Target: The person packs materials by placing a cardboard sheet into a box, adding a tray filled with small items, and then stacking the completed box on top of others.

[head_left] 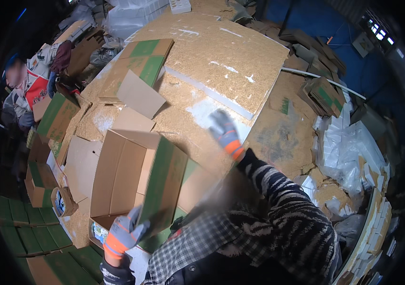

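An open brown cardboard box [121, 175] with green-printed flaps lies on its side on the sawdust-strewn table [278, 137]. My left hand [124, 233], in a grey glove with an orange cuff, grips the edge of the box's green flap [162, 190] at its near side. My right hand [223, 133], in the same kind of glove below a striped sleeve, is raised over the table to the right of the box. It is blurred, its fingers are apart, and it holds nothing.
Flat green-and-brown cartons [140, 61] are stacked beyond the box, beside a sawdust-covered white foam slab [221, 57]. A tape roll [62, 202] lies left of the box, with green cartons [17, 223] below. Another person [29, 83] stands far left. Foam pieces [349, 152] pile up at right.
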Demonstrator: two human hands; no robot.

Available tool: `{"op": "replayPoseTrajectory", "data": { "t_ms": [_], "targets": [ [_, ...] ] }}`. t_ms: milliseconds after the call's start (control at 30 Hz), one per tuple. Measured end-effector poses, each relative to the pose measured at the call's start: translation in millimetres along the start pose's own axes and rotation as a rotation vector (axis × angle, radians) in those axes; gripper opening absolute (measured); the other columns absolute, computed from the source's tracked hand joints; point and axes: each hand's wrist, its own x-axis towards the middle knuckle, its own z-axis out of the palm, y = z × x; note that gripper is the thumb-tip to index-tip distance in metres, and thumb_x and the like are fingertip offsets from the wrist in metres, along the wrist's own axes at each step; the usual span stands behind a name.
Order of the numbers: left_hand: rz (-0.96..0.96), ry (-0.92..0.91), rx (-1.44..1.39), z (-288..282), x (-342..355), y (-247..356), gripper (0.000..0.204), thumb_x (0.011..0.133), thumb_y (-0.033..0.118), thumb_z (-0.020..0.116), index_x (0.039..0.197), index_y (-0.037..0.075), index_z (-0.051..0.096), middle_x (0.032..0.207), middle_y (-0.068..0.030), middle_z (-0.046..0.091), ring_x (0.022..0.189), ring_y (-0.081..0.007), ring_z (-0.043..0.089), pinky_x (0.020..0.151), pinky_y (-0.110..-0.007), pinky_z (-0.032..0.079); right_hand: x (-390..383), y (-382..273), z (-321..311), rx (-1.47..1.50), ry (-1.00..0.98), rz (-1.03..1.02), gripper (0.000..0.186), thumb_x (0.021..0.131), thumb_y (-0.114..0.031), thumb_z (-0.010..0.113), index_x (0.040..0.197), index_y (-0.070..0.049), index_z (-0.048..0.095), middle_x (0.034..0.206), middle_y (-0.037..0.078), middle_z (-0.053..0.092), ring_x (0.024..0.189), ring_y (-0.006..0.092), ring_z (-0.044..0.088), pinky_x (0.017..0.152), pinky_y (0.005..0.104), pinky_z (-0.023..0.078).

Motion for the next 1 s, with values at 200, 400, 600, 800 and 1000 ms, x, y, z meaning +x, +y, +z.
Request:
{"op": "replayPoseTrajectory", "data": {
  "t_ms": [200, 400, 600, 800, 1000],
  "targets": [
    [0.185, 0.495, -0.268, 5.6, 23.0, 1.5, 0.034, 0.088, 0.028, 0.046, 0.09, 0.001, 0.066, 0.089, -0.016, 0.066, 0.096, -0.0348, 0.059, 0.101, -0.045, 0.037, 68.7, 170.8, -96.8, -0.609, 0.333, 1.057, 0.114, 0.06, -0.079, 0.06, 0.147, -0.014, 0.022, 0.147, 0.026, 0.02, 0.136, 0.0418, 0.019, 0.11, 0.0497, 0.016],
    [-0.517, 1.278, -0.304, 29.0, 9.2, -23.1, 0.049, 0.09, 0.015, 0.048, 0.137, 0.006, 0.042, 0.14, -0.0132, 0.041, 0.127, -0.029, 0.038, 0.103, -0.036, 0.032, 55.6, 130.6, -80.8, 0.284, 0.563, 0.484, 0.089, 0.079, -0.025, 0.073, 0.144, 0.004, 0.02, 0.148, 0.011, 0.026, 0.131, 0.0211, 0.03, 0.109, 0.0297, 0.022],
    [-0.564, 1.016, -0.644, 76.6, -22.5, -85.0, 0.079, 0.067, 0.009, 0.045, 0.144, 0.006, 0.032, 0.145, -0.0086, 0.036, 0.122, -0.0179, 0.041, 0.087, -0.023, 0.039, 50.9, 46.0, -146.4, -0.431, 0.048, -0.138, 0.049, 0.074, -0.007, 0.071, 0.121, -0.005, 0.057, 0.139, 0.025, 0.039, 0.127, 0.0365, 0.042, 0.102, 0.0377, 0.037],
    [-0.449, 1.126, -0.9, 64.7, 14.5, -74.2, 0.076, 0.066, 0.006, 0.045, 0.141, 0.005, 0.038, 0.14, -0.0079, 0.043, 0.099, -0.0122, 0.047, 0.071, -0.019, 0.04, 116.3, -73.1, -159.1, -0.11, -0.157, -0.239, 0.057, 0.071, 0.011, 0.069, 0.125, -0.002, 0.053, 0.129, 0.015, 0.053, 0.119, 0.0235, 0.05, 0.099, 0.0345, 0.041],
    [-0.263, 1.322, -1.156, 62.6, 22.5, -76.6, 0.077, 0.063, -0.001, 0.046, 0.139, 0.006, 0.041, 0.138, -0.0097, 0.045, 0.106, -0.013, 0.048, 0.073, -0.018, 0.041, 157.0, -214.7, -101.9, 0.075, -0.625, -0.705, 0.037, 0.084, 0.005, 0.057, 0.119, -0.006, 0.057, 0.14, 0.02, 0.041, 0.125, 0.0286, 0.046, 0.101, 0.0364, 0.039]
  ]
}}
